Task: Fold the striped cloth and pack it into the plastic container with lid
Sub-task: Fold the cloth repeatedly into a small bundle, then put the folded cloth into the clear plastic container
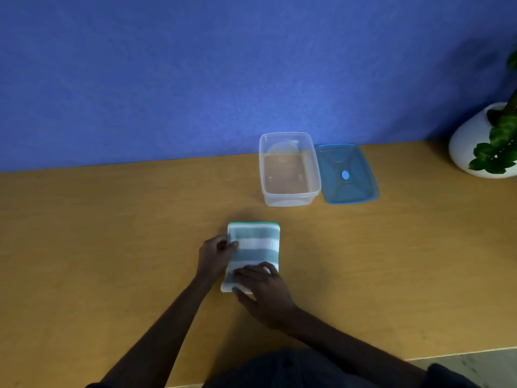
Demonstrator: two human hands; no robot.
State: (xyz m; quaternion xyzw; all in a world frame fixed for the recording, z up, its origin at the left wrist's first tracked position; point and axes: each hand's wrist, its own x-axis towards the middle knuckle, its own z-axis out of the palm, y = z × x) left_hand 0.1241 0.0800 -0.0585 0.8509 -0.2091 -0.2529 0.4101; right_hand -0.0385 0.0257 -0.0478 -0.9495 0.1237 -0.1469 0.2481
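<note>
The striped cloth (256, 247), teal and white, lies folded into a small rectangle on the wooden table (112, 233). My left hand (214, 254) grips its left edge with thumb and fingers. My right hand (263, 292) holds the near end, fingers on top and thumb at the near edge. The clear plastic container (289, 191) stands open and empty beyond the cloth, to the right. Its blue lid (349, 175) lies flat on the table right beside the container's right side.
A blue wall (195, 79) runs along the table's far edge. A white round pot with a green plant (472, 144) stands at the far right. The table's near edge shows at the lower right, with floor beyond it.
</note>
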